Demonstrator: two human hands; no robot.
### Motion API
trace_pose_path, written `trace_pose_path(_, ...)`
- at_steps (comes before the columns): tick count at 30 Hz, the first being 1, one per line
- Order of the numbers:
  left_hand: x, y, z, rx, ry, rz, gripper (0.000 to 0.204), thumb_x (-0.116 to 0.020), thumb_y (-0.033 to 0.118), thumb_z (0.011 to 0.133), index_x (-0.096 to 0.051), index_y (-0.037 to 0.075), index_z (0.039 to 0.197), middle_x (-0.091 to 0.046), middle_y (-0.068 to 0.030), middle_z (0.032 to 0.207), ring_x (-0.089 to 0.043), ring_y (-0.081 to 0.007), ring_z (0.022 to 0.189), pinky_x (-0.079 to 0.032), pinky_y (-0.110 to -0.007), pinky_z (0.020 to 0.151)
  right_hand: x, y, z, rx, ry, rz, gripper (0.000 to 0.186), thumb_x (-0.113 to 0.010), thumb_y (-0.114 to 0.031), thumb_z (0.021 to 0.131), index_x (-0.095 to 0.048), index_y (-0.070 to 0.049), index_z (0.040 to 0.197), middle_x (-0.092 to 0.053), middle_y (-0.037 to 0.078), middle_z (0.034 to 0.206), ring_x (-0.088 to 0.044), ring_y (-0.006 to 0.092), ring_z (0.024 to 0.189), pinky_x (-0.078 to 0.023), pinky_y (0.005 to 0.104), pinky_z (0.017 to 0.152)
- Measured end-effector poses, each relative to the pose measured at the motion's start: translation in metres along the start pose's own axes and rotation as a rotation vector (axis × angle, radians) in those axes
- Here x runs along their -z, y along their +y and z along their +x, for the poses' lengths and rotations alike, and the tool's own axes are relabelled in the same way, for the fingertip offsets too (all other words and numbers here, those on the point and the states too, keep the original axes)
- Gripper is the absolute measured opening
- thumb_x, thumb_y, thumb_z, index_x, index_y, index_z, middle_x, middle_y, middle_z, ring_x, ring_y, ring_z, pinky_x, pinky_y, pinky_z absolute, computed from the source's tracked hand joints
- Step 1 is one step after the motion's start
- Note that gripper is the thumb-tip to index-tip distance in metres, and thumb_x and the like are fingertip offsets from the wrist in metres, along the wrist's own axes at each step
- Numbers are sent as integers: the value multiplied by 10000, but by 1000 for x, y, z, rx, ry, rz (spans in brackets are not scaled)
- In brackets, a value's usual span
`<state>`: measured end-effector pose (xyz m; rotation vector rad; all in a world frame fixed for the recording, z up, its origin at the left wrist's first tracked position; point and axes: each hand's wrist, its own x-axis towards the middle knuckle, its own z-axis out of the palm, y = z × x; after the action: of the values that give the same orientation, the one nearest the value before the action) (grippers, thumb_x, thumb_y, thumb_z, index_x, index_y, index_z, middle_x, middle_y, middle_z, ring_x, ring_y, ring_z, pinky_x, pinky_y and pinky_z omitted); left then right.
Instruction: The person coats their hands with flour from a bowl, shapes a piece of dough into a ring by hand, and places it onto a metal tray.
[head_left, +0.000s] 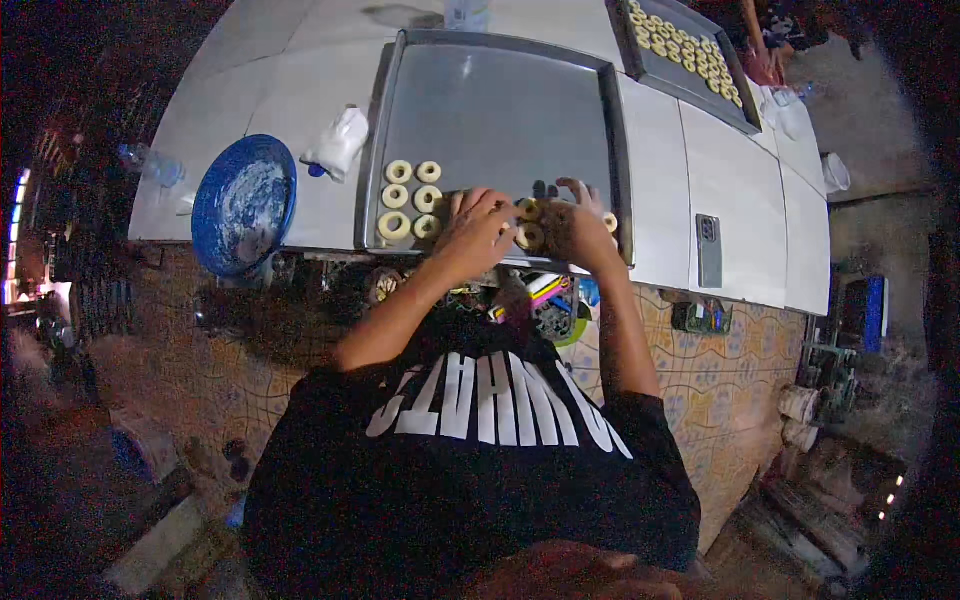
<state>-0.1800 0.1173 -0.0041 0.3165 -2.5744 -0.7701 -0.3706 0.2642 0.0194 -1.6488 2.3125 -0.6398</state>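
My left hand (477,236) reaches over the near edge of a large grey metal baking tray (500,110), fingers apart, palm down beside dough rings. My right hand (582,236) is over the tray's near right part, with some fingers stretched forward; its other fingers are blurred and partly hidden. Between the hands are pale dough rings (530,237), close to the right hand's inner side. More dough rings (395,225) sit in two short columns at the tray's near left. Another ring (610,222) shows just right of my right hand.
On the left stand a blue basin (285,210) with white powder on its inside and a white bag (345,140). A phone (708,250) lies right of the tray. Farther right, a second tray (655,75) holds many dough rings, near another person's arm (752,30).
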Motion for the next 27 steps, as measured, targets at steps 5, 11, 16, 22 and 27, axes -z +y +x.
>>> trace_pose_path(5, -8, -6, 1, 48, 6, 79, 309, -723, 207, 855, -703, 93, 1141, -605, -89, 1239, -497, -301, 1265, -367, -491, 1042, -9, -7, 8, 80, -52, -158, 439, -789, -318, 805, -729, -161, 1212, -541, 261, 1406, -478, 441, 1273, -446, 526, 1060)
trace_pose_path(11, -8, -6, 0, 81, -2, 84, 336, -721, 236, 851, -700, 121, 1166, -615, -84, 1250, -500, -305, 1284, -376, -503, 1060, -21, -4, 5, 26, -37, -123, 418, -765, -115, 747, -768, -170, 1161, -533, 147, 1427, -486, 381, 1265, -447, 488, 1058)
trace_pose_path(16, -5, -1, 1, 75, -8, 104, 337, -727, 242, 847, -706, 127, 1163, -619, -76, 1235, -509, -300, 1261, -378, -497, 1061, -6, -22, 7, 141, -29, -241, 356, -716, -141, 791, -789, -206, 1133, -580, 117, 1386, -490, 340, 1291, -455, 489, 1051)
trace_pose_path(22, -6, 0, 1, 70, 20, 111, 315, -730, 241, 845, -710, 125, 1137, -623, -70, 1223, -517, -297, 1251, -383, -490, 1053, -38, 9, 13, 199, 25, -365, 299, -695, -286, 857, -750, -83, 1070, -599, 183, 1350, -511, 370, 1258, -448, 522, 991)
trace_pose_path(27, -3, 0, 2, 107, 19, 94, 299, -735, 203, 840, -707, 92, 1116, -624, -88, 1221, -523, -311, 1245, -391, -467, 1058, -29, -19, 18, 180, 144, -325, 235, -689, -247, 835, -769, -70, 967, -638, 162, 1217, -557, 352, 1173, -459, 509, 935)
